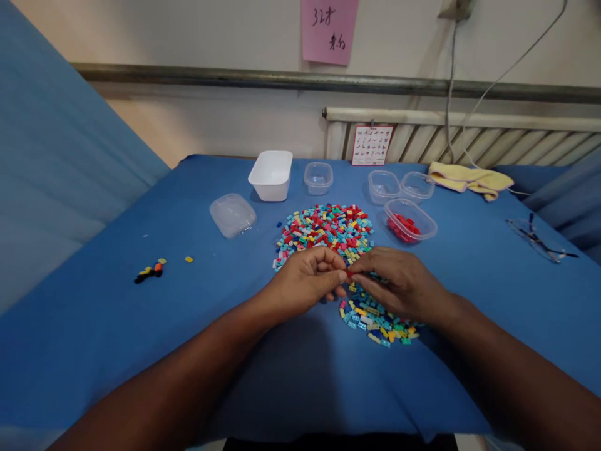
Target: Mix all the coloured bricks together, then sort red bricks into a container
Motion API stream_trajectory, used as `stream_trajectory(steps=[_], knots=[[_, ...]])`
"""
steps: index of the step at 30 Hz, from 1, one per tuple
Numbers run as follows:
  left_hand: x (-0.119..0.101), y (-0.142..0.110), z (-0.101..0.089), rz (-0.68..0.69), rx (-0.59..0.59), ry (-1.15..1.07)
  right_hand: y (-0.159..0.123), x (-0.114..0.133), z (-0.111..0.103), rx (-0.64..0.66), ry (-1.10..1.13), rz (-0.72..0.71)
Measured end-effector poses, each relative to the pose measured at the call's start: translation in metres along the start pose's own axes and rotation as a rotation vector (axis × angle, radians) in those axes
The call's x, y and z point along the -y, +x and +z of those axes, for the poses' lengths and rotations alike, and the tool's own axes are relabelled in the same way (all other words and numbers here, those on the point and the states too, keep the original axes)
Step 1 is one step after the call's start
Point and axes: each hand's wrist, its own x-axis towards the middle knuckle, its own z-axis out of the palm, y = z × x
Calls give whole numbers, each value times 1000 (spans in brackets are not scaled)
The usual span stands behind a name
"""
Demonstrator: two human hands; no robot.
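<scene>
My left hand (313,275) and my right hand (399,279) meet over a large pile of small coloured building bricks (323,228). Between the fingertips of both hands sits a small red brick (349,274), pinched from either side and partly covered. The pile spreads behind my hands and also in front of the right one, with teal, yellow, pink, white, green and blue pieces. Beyond my right hand stands a clear plastic tub (425,227) holding several red bricks (404,227).
At the back are a white tub (271,175), a clear tub (318,178) and two more clear tubs (384,186). A clear lid (232,215) and a few joined bricks (150,271) lie left. Glasses (539,241) and a yellow cloth (469,178) are right.
</scene>
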Motion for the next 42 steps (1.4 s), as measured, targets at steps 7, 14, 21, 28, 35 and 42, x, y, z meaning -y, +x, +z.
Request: stream_trajectory(steps=[7,14,21,28,35,42], knots=[[-4,-1,-10,110,-87,159,-2,-5,-17,-37,-109,68],[-22,7,-64,328,-543,511,-30,-62,-57,-391,-472,425],[1,22,-79,336,-680,600,-45,-88,-57,-364,-493,497],[8,44,-86,320,-760,302,-14,-42,-26,-298,-294,332],[16,50,-95,313,-722,216,25,-23,28,1,-155,99],[17,51,-95,326,-729,239,24,-31,37,47,-205,124]])
